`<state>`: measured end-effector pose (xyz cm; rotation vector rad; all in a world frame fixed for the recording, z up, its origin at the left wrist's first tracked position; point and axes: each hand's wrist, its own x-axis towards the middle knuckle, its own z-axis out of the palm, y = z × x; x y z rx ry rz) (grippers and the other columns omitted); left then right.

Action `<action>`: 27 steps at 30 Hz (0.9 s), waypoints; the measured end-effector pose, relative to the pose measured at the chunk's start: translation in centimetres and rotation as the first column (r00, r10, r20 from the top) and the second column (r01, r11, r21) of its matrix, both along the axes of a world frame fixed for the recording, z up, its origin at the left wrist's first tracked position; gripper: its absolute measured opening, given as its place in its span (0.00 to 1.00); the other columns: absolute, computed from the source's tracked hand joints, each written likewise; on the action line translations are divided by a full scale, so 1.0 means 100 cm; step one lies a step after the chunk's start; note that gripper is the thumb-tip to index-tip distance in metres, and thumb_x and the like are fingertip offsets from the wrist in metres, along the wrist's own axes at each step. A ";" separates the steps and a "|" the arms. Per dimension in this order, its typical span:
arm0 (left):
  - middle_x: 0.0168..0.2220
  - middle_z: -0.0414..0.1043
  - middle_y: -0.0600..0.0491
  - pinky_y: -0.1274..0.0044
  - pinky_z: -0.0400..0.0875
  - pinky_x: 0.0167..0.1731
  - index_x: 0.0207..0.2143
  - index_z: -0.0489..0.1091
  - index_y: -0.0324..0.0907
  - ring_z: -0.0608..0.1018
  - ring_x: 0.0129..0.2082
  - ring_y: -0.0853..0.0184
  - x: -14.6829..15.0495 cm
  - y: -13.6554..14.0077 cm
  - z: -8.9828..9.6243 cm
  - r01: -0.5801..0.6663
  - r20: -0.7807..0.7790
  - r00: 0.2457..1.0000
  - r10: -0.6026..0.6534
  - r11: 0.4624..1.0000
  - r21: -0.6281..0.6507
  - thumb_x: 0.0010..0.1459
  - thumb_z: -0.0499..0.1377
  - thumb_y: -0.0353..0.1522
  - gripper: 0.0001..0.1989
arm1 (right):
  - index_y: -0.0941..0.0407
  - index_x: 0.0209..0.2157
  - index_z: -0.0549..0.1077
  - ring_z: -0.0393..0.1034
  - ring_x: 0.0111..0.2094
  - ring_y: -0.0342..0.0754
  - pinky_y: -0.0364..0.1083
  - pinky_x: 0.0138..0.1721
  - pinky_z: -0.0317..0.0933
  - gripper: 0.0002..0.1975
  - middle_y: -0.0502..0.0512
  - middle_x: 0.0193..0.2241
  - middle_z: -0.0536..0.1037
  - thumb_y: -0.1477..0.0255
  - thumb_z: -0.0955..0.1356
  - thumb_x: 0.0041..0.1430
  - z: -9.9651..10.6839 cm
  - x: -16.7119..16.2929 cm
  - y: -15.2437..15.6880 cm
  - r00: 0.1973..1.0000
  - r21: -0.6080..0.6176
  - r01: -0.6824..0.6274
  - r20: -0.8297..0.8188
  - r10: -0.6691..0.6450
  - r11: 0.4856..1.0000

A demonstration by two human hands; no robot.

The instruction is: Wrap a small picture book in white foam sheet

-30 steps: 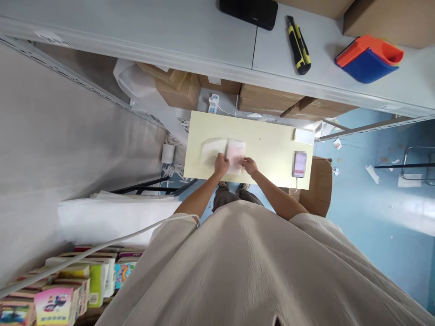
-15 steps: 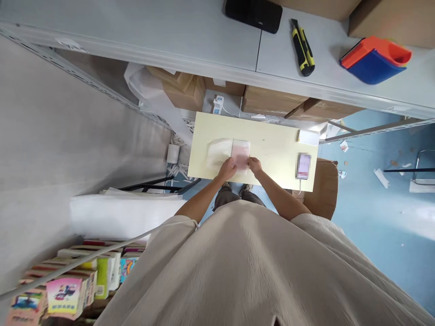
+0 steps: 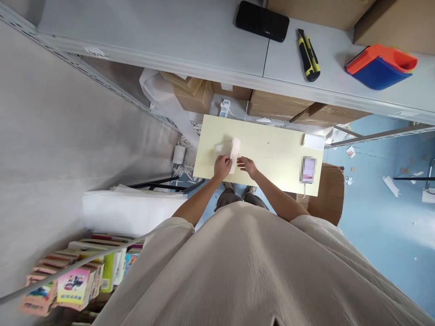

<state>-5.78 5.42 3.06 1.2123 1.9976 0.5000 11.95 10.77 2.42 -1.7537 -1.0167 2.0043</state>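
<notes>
Over the pale yellow tabletop (image 3: 268,158), my left hand (image 3: 222,166) grips a flat pinkish item with a whitish sheet (image 3: 234,148), stood up on edge and blurred. It may be a thin book, but its cover cannot be read. Part of the pale sheet spreads to its left, behind my fingers. Just to the right, my right hand (image 3: 248,166) is apart from the item, its fingers spread and holding nothing.
At the table's right end lie a phone (image 3: 308,170) on a cable and a small white box (image 3: 313,141). A cutter knife (image 3: 308,55), a black phone (image 3: 262,21) and an orange-blue holder (image 3: 381,66) rest on the shelf ahead. Stacked books (image 3: 73,285) stand lower left.
The pinkish item has gone from lying flat between both hands to standing on edge in my left hand. My right hand has let go and opened. The camera view has shifted slightly.
</notes>
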 end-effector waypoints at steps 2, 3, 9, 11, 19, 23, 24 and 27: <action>0.55 0.78 0.40 0.61 0.71 0.66 0.47 0.80 0.44 0.79 0.57 0.50 -0.012 0.001 -0.001 -0.038 -0.085 0.996 0.034 0.998 -0.047 0.73 0.59 0.33 0.09 | 0.52 0.43 0.81 0.80 0.46 0.54 0.49 0.43 0.72 0.21 0.61 0.51 0.86 0.49 0.72 0.65 -0.009 -0.001 -0.003 0.998 -0.001 -0.024 0.056 0.024 1.000; 0.58 0.76 0.38 0.60 0.70 0.67 0.47 0.81 0.44 0.78 0.59 0.48 -0.017 0.002 -0.003 -0.057 -0.111 0.993 0.049 0.996 -0.074 0.72 0.59 0.33 0.10 | 0.52 0.43 0.81 0.80 0.46 0.54 0.49 0.43 0.72 0.19 0.61 0.51 0.86 0.51 0.72 0.65 -0.013 -0.002 -0.004 0.996 -0.004 -0.028 0.082 0.028 1.000; 0.66 0.72 0.36 0.57 0.70 0.66 0.49 0.80 0.43 0.75 0.65 0.43 -0.040 0.007 -0.017 -0.063 -0.083 0.996 0.045 0.970 -0.237 0.71 0.60 0.33 0.10 | 0.51 0.45 0.84 0.80 0.48 0.57 0.52 0.45 0.74 0.14 0.59 0.44 0.86 0.61 0.74 0.62 -0.029 -0.007 -0.006 0.987 -0.012 -0.003 0.161 0.005 1.000; 0.66 0.71 0.35 0.57 0.70 0.66 0.49 0.80 0.43 0.77 0.64 0.43 -0.042 0.009 -0.021 -0.053 -0.075 0.997 0.034 0.964 -0.260 0.70 0.60 0.32 0.10 | 0.52 0.44 0.84 0.80 0.48 0.57 0.53 0.46 0.75 0.12 0.59 0.42 0.86 0.62 0.74 0.62 -0.031 -0.009 -0.006 0.986 -0.003 -0.012 0.164 0.012 1.000; 0.69 0.69 0.32 0.59 0.74 0.62 0.66 0.67 0.41 0.81 0.61 0.43 -0.049 0.010 -0.023 -0.162 -0.044 0.987 0.156 0.961 -0.223 0.68 0.63 0.32 0.26 | 0.52 0.45 0.83 0.81 0.47 0.56 0.53 0.49 0.75 0.16 0.58 0.41 0.87 0.59 0.76 0.59 -0.036 -0.015 -0.003 0.982 0.027 -0.023 0.186 0.017 0.999; 0.59 0.79 0.36 0.58 0.74 0.61 0.64 0.68 0.44 0.81 0.61 0.42 -0.052 0.013 -0.025 -0.153 -0.024 0.988 0.152 0.951 -0.267 0.67 0.66 0.35 0.26 | 0.51 0.45 0.82 0.81 0.51 0.56 0.54 0.53 0.75 0.17 0.57 0.45 0.87 0.59 0.76 0.56 -0.040 -0.021 -0.003 0.982 0.055 -0.021 0.186 0.010 0.998; 0.56 0.80 0.38 0.58 0.74 0.61 0.62 0.69 0.44 0.81 0.60 0.43 -0.053 0.013 -0.026 -0.134 -0.017 0.991 0.135 0.946 -0.295 0.66 0.66 0.34 0.24 | 0.51 0.45 0.82 0.81 0.52 0.55 0.54 0.54 0.75 0.17 0.57 0.46 0.87 0.59 0.76 0.56 -0.042 -0.022 -0.003 0.983 0.062 -0.023 0.185 0.011 0.998; 0.52 0.81 0.40 0.60 0.75 0.57 0.53 0.74 0.45 0.83 0.55 0.46 -0.056 0.015 -0.029 -0.068 0.012 0.997 0.075 0.943 -0.325 0.64 0.64 0.32 0.15 | 0.51 0.46 0.82 0.81 0.52 0.55 0.54 0.54 0.74 0.18 0.57 0.48 0.86 0.58 0.75 0.56 -0.046 -0.028 -0.003 0.983 0.086 -0.038 0.182 0.022 0.996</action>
